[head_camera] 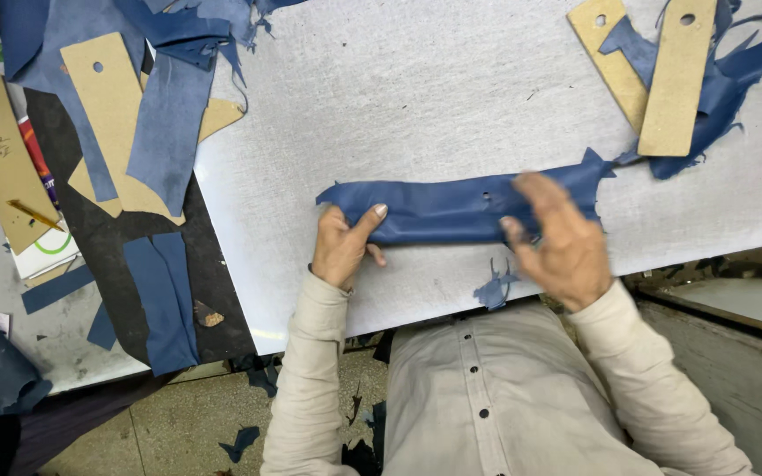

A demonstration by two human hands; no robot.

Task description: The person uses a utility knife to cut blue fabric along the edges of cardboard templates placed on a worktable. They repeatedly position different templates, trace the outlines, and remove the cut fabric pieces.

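A long blue leather strip (pixel 451 211) is laid across the pale grey worktop (pixel 416 97), close to its near edge, and is gripped at both ends. Its left end is pinched by the left hand (pixel 343 247), with the thumb pressed on top and the other fingers curled beneath the edge. Its right part is covered by the right hand (pixel 557 242), whose fingers are loosely spread and bent over the strip, the thumb being set against the strip's lower edge. A small hole is seen in the strip between the two hands. The strip's far right end is drawn out into a ragged point, near a heap of blue offcuts (pixel 725 79) on which two cardboard templates (pixel 654 70) with punched holes are laid. A small blue scrap (pixel 493 289) is left on the worktop just below the strip, beside the right hand. To the left of the worktop, more cardboard patterns (pixel 112 106) and blue leather pieces (pixel 165 115) are piled on a dark mat (pixel 116 238), and two further blue pieces (pixel 165 300) are laid lower on it. A cream buttoned shirt (pixel 478 388) with long sleeves is worn by the person.
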